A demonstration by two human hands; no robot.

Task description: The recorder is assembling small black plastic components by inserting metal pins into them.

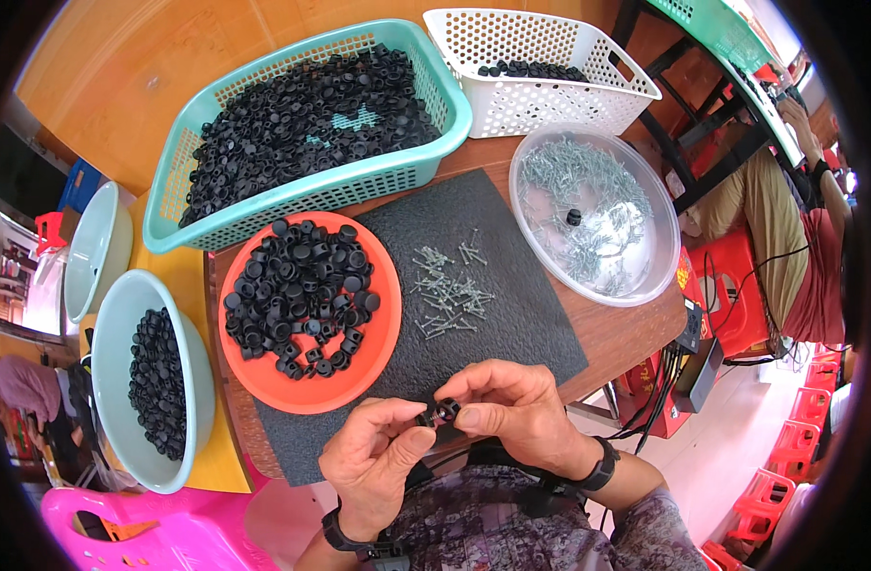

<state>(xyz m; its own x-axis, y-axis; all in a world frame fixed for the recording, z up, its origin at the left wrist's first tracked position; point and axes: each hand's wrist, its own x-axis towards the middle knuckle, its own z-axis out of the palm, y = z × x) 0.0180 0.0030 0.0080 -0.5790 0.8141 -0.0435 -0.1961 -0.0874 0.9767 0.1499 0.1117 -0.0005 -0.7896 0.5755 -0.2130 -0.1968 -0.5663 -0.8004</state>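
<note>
Over the near edge of the black foam mat, my left hand pinches a small black plastic part between thumb and fingers. My right hand grips another small black plastic part right against it, and the fingers hide much of both. On the mat lies a loose pile of small silvery screws. To its left, an orange-red plate carries a heap of black round caps. Bands with small devices sit on both wrists.
Behind are a turquoise basket full of black parts and a white basket. A clear tub of screws stands right, pale blue basins left. A pink chair, red stools and a seated person surround the table.
</note>
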